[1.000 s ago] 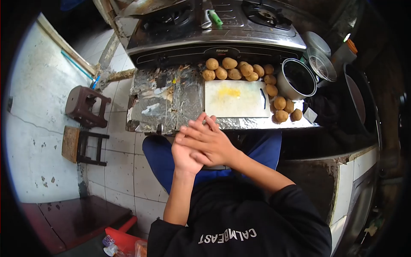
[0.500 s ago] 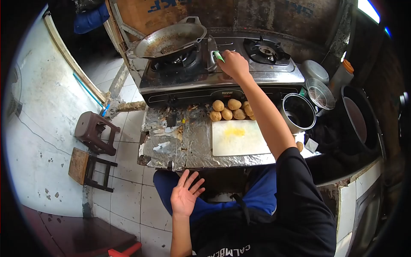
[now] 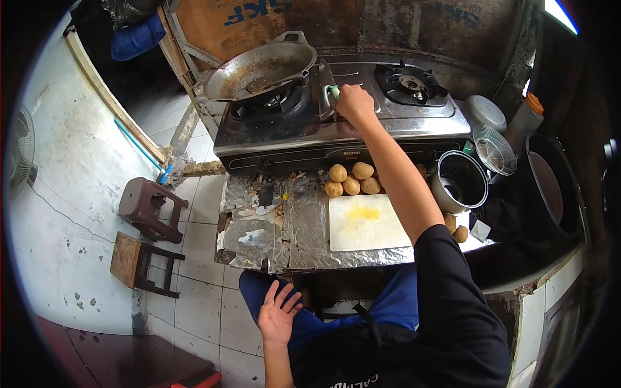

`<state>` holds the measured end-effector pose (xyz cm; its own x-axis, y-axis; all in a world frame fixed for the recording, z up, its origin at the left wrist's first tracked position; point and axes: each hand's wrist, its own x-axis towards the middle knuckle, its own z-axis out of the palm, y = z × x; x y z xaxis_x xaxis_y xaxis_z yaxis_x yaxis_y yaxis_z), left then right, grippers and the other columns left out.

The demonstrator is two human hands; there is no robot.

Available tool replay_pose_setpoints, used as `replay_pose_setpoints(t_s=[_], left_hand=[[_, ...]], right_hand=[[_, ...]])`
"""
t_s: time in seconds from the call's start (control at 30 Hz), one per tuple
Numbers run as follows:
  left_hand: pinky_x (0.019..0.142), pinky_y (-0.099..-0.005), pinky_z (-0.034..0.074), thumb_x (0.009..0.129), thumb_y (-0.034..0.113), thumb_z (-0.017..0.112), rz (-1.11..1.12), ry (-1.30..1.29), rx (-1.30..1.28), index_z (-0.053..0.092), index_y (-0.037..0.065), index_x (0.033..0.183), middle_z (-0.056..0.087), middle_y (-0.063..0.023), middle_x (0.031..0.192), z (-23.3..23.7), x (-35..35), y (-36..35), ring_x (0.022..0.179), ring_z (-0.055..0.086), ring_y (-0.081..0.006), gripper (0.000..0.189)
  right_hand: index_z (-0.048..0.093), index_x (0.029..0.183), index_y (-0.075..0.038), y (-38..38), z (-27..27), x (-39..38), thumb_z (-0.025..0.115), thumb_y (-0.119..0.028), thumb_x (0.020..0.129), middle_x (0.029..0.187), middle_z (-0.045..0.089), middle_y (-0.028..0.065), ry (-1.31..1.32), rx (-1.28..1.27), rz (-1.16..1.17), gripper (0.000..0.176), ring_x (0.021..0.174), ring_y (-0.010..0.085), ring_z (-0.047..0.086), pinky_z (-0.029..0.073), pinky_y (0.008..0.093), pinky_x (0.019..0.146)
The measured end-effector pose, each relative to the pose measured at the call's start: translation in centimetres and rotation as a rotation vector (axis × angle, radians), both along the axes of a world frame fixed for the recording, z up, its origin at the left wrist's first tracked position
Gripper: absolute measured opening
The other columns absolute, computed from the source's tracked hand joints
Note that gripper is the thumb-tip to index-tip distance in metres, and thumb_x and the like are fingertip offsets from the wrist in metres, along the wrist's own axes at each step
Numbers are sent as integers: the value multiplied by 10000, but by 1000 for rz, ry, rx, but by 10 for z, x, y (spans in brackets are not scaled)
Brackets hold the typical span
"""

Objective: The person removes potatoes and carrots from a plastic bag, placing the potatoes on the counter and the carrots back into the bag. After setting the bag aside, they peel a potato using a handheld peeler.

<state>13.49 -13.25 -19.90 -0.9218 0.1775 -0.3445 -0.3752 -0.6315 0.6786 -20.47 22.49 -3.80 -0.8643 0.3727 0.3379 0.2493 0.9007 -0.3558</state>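
Note:
My right hand (image 3: 355, 103) reaches over the middle of the stove (image 3: 297, 139), its fingers closed round the green handle of a knife (image 3: 333, 91). The knife's blade points away toward the back of the stove, beside the wok. My left hand (image 3: 278, 319) is held low over my lap, palm up, fingers spread, with nothing in it. Under my right forearm lies a white cutting board (image 3: 349, 236) with a yellow stain. Several potatoes (image 3: 362, 171) are grouped along the board's far edge, and my arm hides part of that area.
A large wok (image 3: 236, 74) with a spatula in it sits on the left burner. To the right stand a metal pot (image 3: 446, 200), a wire strainer (image 3: 495, 150), an orange-capped bottle (image 3: 527, 116) and a black basin (image 3: 550, 184). Stools (image 3: 145, 207) stand on the floor at left.
The view has shifted, so the stove and counter appear slightly lower and farther right. My right hand stays at the knife handle; my left hand remains open and has turned slightly.

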Motion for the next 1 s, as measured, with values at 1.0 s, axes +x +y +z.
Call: replay_pose_setpoints(t_s=[1.0], left_hand=[[985,-420,464,751,402,765,-188,784,-1466,558,-53,1262,608,-259,1226,21,-253,198,1158,581,-385,715]], right_hand=[[574,997,17,82,-14,334,401,-201,948,717,539,29,228,-1365,317,283,475,68,417,316,219,418]])
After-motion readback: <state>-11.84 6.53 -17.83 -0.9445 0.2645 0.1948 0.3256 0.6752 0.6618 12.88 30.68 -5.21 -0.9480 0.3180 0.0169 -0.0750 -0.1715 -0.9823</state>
